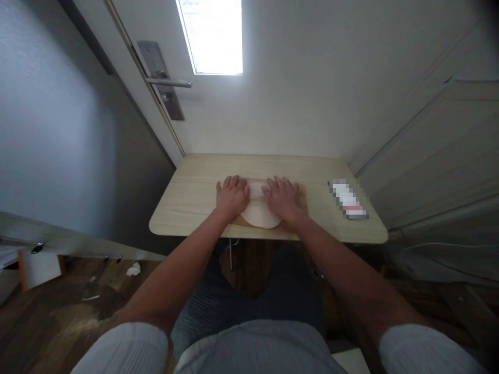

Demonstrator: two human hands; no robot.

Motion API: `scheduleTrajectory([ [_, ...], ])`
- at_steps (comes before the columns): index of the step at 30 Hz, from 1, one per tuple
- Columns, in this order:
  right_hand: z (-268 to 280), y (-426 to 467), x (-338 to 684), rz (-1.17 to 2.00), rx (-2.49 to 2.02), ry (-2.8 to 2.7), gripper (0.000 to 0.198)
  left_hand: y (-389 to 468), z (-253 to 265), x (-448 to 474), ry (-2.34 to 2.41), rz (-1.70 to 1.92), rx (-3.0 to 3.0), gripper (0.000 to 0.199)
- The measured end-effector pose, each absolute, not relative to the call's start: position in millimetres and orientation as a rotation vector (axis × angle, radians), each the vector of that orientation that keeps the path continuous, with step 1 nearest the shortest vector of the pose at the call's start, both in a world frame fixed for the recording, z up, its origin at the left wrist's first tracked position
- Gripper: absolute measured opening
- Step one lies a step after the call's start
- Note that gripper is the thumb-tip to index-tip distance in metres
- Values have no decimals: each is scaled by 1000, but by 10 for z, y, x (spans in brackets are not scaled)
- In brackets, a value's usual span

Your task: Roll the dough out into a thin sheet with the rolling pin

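A flat, pale round of dough (262,215) lies on a brown board (304,200) at the middle of the small table. Across the far part of the dough runs a pale bar, apparently a rolling pin (256,191), seen only between my thumbs. My left hand (233,195) presses down over its left end, fingers pointing away from me. Over the right end rests my right hand (284,196), in a matching pose with the fingers slightly curled. Both hands cover most of the pin and the dough's side edges.
The light wood table (187,197) stands against a white door with a metal handle (169,83). On the table's right lies a pixelated, phone-shaped object (348,200). Crumpled white paper (133,269) is on the floor at left; a wall rises at right.
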State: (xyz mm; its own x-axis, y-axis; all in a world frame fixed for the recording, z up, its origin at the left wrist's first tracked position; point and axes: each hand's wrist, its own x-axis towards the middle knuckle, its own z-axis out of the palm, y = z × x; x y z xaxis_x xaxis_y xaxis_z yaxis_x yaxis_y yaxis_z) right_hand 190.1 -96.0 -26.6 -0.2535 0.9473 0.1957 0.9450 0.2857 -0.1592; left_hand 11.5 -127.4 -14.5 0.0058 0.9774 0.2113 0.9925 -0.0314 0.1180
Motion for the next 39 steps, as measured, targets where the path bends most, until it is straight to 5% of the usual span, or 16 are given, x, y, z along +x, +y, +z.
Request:
scheduleTrajectory([
  [25, -375, -1916, 2188, -90, -1570, -2252, 59, -2245, -287, 253, -2061, -472, -2215, 57],
  [39, -289, -1646, 2109, -30, -1646, -2314, 60, -2001, -264, 222, -2094, -497, -2197, 57],
])
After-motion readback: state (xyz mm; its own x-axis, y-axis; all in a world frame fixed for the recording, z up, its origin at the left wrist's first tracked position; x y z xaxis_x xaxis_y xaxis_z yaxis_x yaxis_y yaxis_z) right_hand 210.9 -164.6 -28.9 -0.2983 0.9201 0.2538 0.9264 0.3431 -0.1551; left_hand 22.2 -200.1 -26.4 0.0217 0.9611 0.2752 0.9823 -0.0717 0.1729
